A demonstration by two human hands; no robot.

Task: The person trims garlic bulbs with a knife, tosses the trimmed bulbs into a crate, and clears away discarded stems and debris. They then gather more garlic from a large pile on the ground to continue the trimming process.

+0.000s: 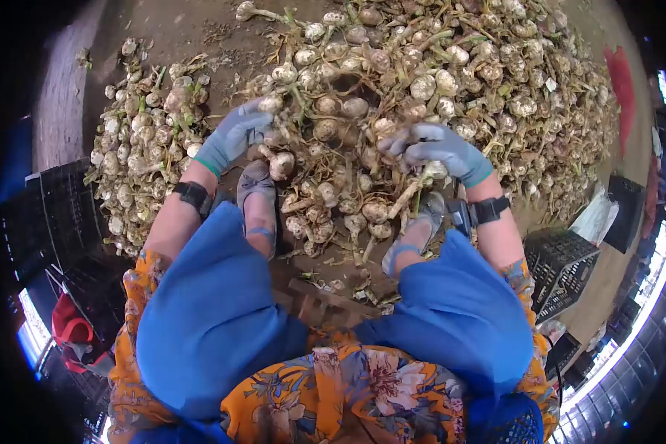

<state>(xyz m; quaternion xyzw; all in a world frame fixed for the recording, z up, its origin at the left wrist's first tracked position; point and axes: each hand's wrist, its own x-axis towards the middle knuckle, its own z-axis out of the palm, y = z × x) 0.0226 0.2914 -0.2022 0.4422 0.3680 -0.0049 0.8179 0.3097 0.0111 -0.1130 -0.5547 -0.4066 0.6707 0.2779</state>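
Note:
My left hand (235, 138), in a grey glove with a green cuff, is at the near-left edge of the big garlic heap. Its bent fingers close around a garlic bulb (271, 103) at the fingertips. Another garlic bulb with a short stem (280, 166) lies just below that hand. On the other side, my right hand (445, 151), gloved the same way, has curled fingers over a garlic bulb (435, 171); a thick dry stem (405, 198) slants down beside it. The fingers partly hide what they grip. Loose garlic (325, 194) lies between my hands.
The large garlic heap (496, 81) spreads ahead and right. A smaller garlic pile (137, 148) lies left. Black crates (562, 270) stand at right, with more black crates (66, 211) at left. My shoes (256, 185) flank the loose bulbs; a white sack (596, 216) lies at right.

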